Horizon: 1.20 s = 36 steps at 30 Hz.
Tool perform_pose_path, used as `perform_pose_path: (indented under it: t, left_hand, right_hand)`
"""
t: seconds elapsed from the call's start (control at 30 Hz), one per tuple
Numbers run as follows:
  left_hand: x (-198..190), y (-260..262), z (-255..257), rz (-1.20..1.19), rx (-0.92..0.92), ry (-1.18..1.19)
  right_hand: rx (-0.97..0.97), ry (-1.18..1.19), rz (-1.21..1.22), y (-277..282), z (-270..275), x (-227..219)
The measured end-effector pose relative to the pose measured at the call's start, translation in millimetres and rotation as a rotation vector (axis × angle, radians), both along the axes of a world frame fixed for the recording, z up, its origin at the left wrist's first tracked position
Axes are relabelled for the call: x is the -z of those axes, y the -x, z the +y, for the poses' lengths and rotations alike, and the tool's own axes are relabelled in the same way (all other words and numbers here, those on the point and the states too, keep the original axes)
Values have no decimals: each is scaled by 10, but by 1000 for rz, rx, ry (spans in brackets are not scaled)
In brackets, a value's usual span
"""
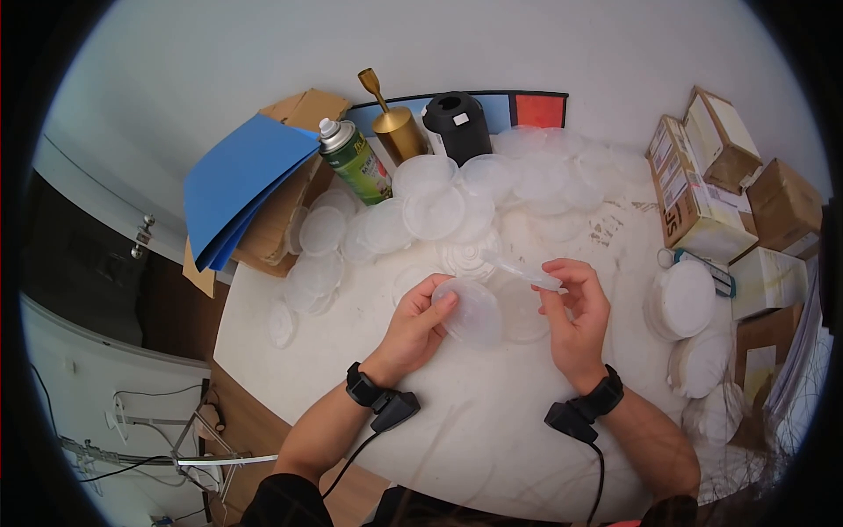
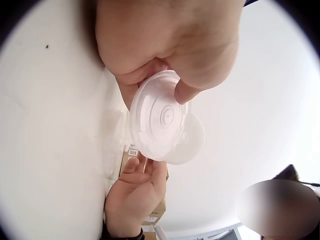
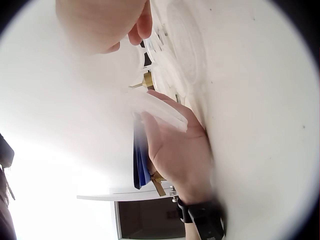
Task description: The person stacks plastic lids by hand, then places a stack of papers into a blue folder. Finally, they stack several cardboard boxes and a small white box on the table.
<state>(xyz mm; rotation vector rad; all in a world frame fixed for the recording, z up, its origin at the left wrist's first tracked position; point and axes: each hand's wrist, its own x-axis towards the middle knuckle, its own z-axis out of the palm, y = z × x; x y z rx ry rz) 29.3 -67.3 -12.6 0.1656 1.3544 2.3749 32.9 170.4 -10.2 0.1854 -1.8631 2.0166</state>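
My left hand point(image 1: 414, 323) grips a round translucent plastic lid point(image 1: 476, 316), thumb on its face and fingers behind. Concentric rings and a small raised centre show on this lid in the left wrist view point(image 2: 160, 117). Across from it, my right hand point(image 1: 580, 321) pinches a second translucent lid point(image 1: 520, 270) by its edge, tilted so it looks thin in the head view. Behind the first lid, the second lid point(image 2: 192, 142) partly shows in the left wrist view. Beneath the hands, more lids point(image 1: 525, 321) lie flat on the white table point(image 1: 492, 422).
A spread of loose lids point(image 1: 435, 211) covers the table's back. Behind stand a green spray can point(image 1: 358, 167), a brass-coloured object point(image 1: 399, 136) and a black container point(image 1: 458, 132). Blue sheets point(image 1: 241, 180) lean left. Cardboard boxes point(image 1: 702, 211) and stacked lids point(image 1: 685, 299) line the right.
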Motion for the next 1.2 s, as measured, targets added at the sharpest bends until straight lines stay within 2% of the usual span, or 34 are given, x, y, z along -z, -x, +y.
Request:
perform_pose_path:
  t: [0.07, 0.17, 0.27, 0.37, 0.57, 0.73, 0.87, 0.97, 1.03, 1.13, 1.2]
  left_hand:
    - [10, -16, 14, 5, -22, 10]
    - [14, -15, 29, 12, -46, 34]
    - [26, -6, 38, 24, -79, 51]
    - [44, -17, 35, 43, -109, 107]
    - [61, -12, 71, 44, -219, 93]
    - [-27, -32, 101, -42, -233, 39]
    - [-42, -60, 61, -119, -44, -117]
    - [-110, -48, 42, -146, 87, -214]
    - [-73, -49, 8, -120, 174, -249]
    - [-142, -93, 41, -204, 261, -358]
    - [-184, -93, 60, -166, 237, -243]
  right_hand:
    - [49, -162, 114, 23, 12, -26]
    - [57, -311, 25, -12, 113, 3]
    - [8, -98, -98, -30, 79, 31]
    - [-87, 45, -120, -89, 25, -53]
    - [-164, -28, 164, -59, 61, 27]
    - [-218, -132, 134, -65, 75, 60]
    - [-204, -218, 116, -52, 14, 21]
    - [-218, -260, -18, -50, 49, 46]
    - [-203, -164, -4, -52, -15, -30]
    - [-230, -96, -42, -82, -36, -74]
    - [-248, -126, -41, -52, -27, -78]
